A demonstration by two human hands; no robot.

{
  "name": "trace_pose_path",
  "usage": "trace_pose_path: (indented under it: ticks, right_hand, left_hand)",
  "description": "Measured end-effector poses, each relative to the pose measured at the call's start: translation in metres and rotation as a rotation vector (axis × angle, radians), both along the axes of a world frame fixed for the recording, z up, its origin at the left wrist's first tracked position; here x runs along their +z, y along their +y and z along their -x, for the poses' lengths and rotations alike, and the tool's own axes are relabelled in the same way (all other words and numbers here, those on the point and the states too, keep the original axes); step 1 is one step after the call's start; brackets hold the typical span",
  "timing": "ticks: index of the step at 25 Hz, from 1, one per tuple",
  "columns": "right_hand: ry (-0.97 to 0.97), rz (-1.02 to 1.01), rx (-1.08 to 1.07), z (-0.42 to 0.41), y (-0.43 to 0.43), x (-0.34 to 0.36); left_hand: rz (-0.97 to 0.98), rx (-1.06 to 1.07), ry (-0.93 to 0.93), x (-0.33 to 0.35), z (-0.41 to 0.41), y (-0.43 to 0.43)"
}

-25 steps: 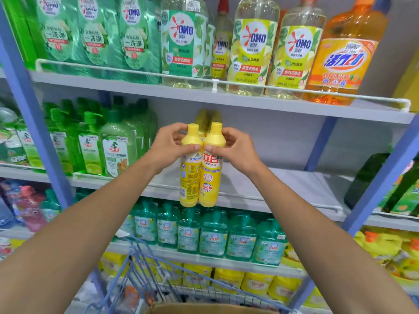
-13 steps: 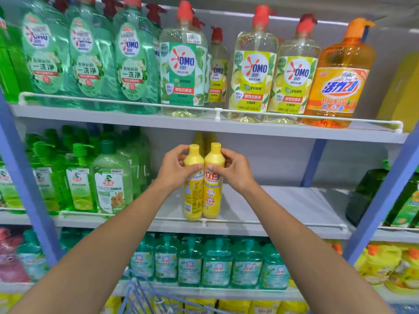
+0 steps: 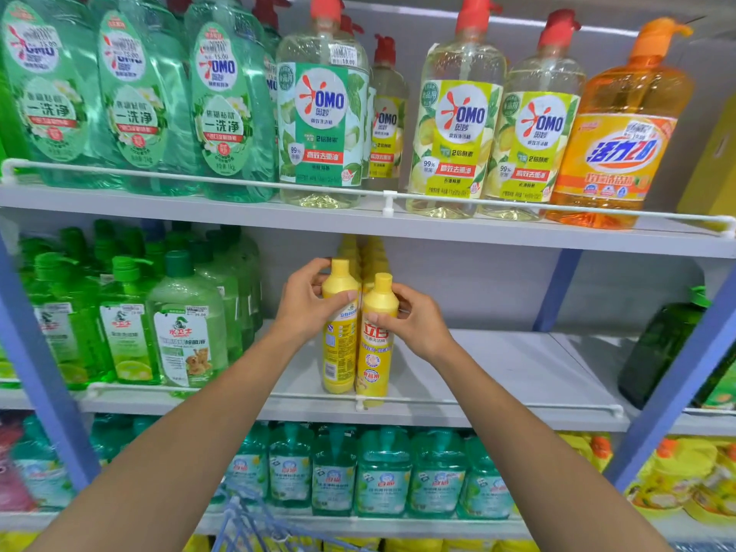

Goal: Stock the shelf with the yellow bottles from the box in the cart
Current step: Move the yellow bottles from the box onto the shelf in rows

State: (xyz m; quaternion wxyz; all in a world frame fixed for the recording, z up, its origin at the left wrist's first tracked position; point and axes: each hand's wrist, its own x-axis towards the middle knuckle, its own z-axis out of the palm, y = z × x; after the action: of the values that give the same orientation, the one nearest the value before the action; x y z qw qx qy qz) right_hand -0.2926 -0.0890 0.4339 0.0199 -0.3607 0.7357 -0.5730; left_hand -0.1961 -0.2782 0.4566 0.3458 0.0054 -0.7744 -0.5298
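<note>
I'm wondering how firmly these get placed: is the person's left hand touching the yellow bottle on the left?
Touching. The head view shows the left hand with its thumb and fingers curled round the neck and shoulder of the left yellow bottle.

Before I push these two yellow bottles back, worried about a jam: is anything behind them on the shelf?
Yes. Other yellow bottles stand in rows right behind the held pair; the shelf to their right looks bare.
</note>
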Motion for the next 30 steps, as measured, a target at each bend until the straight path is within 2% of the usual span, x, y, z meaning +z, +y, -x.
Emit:
trace_pose_path:
  ticks: [6,11,15,23,26,30]
  right_hand:
    - [0.034,0.000,0.017,-0.002,0.004,-0.001]
    - [0.007,0.012,-0.028,-0.004,0.005,-0.016]
    - [-0.009,-0.033,-0.077,-0.004,0.006,-0.033]
    - [-0.051,0.001,-0.085,-0.006,0.007,-0.038]
    - [-0.098,0.025,-0.041,-0.004,0.011,-0.038]
    - [-0.132,0.024,0.004,-0.004,0.013,-0.036]
  left_hand:
    - [-0.002,-0.007,-0.040,-0.020,0.003,-0.002]
    - [-0.077,-0.174,-0.210,-0.031,-0.002,-0.021]
    - [-0.058,-0.216,-0.297,-0.042,-0.007,-0.031]
    - [-0.037,-0.108,-0.287,-0.063,-0.006,-0.012]
    - [-0.056,-0.160,-0.352,-0.077,-0.011,-0.018]
    - [0.024,-0.194,-0.402,-0.076,-0.015,-0.021]
